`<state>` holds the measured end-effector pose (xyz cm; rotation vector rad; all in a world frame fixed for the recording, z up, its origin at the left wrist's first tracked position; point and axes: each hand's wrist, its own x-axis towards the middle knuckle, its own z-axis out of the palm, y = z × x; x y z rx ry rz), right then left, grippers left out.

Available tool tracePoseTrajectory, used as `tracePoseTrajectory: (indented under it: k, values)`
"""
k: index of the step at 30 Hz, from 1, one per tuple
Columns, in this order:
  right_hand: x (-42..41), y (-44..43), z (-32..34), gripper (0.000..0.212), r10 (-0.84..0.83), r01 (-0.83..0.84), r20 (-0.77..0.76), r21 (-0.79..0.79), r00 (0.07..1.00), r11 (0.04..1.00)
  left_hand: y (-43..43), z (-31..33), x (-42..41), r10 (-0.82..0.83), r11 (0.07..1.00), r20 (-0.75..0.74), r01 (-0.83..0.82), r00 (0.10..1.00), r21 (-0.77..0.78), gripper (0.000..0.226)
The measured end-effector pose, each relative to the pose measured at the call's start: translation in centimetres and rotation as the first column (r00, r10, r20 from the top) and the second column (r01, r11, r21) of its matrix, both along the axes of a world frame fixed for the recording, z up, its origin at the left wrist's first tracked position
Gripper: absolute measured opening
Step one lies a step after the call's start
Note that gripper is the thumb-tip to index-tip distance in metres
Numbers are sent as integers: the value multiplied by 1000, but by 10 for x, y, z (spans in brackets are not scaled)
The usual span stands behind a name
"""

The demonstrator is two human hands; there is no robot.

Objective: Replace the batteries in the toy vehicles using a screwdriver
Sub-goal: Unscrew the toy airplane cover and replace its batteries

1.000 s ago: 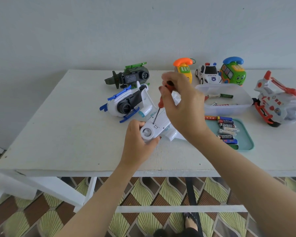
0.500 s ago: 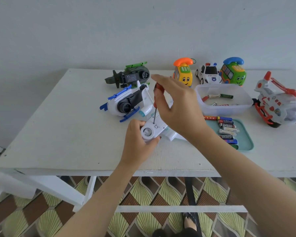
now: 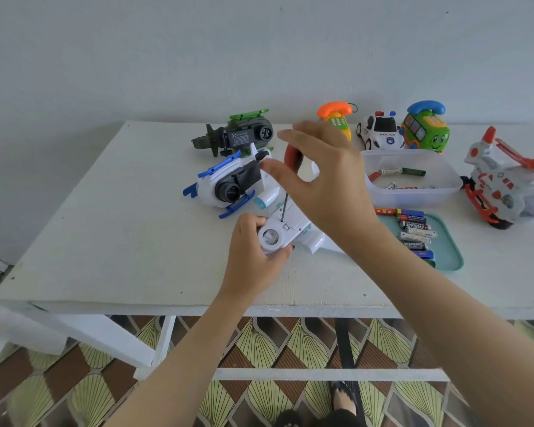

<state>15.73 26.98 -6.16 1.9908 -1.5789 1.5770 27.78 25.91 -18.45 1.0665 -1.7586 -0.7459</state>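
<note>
Two hands: L hand (image 3: 249, 255) grips white toy plane (image 3: 293, 221); R hand (image 3: 330, 186) splayed round red screwdriver (image 3: 291, 155), I can't tell grip.

Bench (image 3: 105, 226): white-painted flat top, set against a pale wall. Items found lying directly on it:
- dark green toy helicopter (image 3: 244, 135), placed at the back, left of centre
- white and blue toy helicopter (image 3: 225, 183), laid on its side just in front of the green one
- white toy aeroplane (image 3: 290, 226), turned underside up, near the front middle
- orange and yellow phone car (image 3: 336, 118), police car (image 3: 379, 131) and green phone bus (image 3: 424, 127), lined up along the back edge
- clear plastic tub (image 3: 413, 192), set in front of these
- teal tray (image 3: 450, 241), placed just in front of the tub
- red and white toy helicopter (image 3: 506, 186), stood at the far right
</note>
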Motion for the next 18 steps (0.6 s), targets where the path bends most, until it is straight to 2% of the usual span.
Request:
tracePoseTrajectory:
  k: [5,10,15,18]
  values:
    - [5,-4,-4,26,-99,99,5,-112,995,989,-1,-2,0,1,1000,-6,-1,1000,8,49]
    - [5,-3,-8,24,-21,17,-72,-59,997,998,-3,-4,0,4,1000,-2,-4,1000,6,47]
    - [7,-3,-4,25,-29,32,80,-33,996,999,-4,-6,1,-4,1000,4,4,1000,14,49]
    - [9,-4,-4,15,-42,43,12,-66,999,997,-4,-6,1,-4,1000,-7,5,1000,21,49]
